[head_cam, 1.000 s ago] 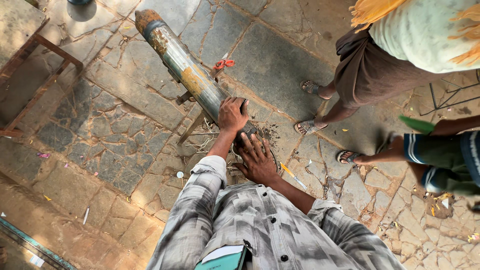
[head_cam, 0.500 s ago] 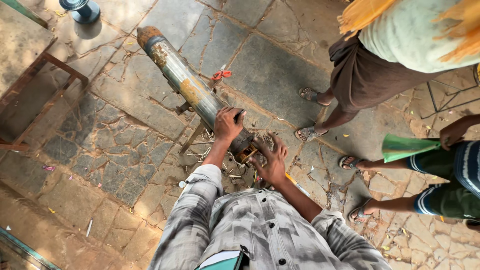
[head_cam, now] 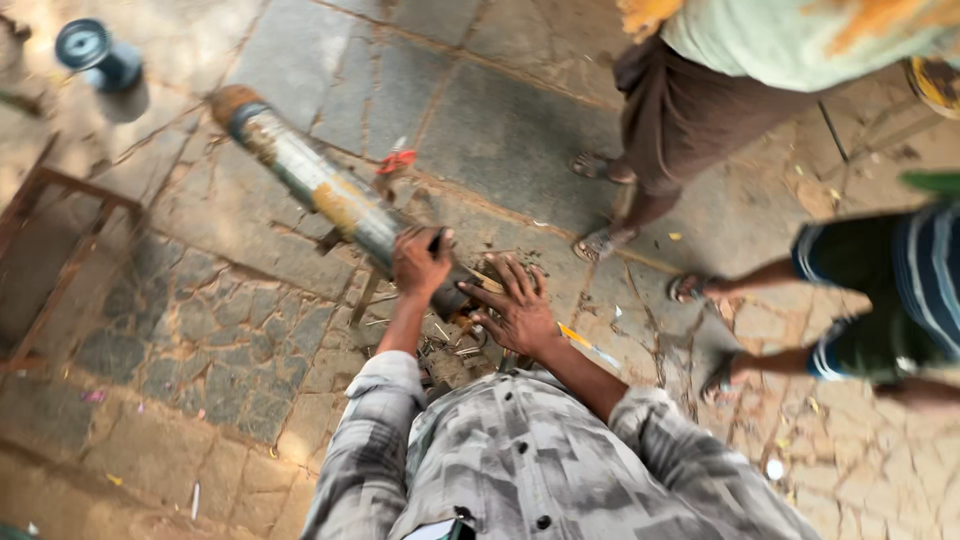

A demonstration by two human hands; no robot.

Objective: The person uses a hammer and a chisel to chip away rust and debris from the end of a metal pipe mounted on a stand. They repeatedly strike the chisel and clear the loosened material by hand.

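With the left hand (head_cam: 420, 268) clenched on the long rusty metal cylinder (head_cam: 330, 195) and the right hand (head_cam: 515, 310) spread flat at its end, the cylinder could have rolled and pinched those fingers.

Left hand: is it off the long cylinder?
No: the left hand is clamped over the near end of the long cylinder, while the right hand lies spread, fingers open, just beside that end.

The near end of the metal cylinder (head_cam: 320, 190) is hidden under both hands; two bystanders are cut off by the frame edge; motion blur smears everything.
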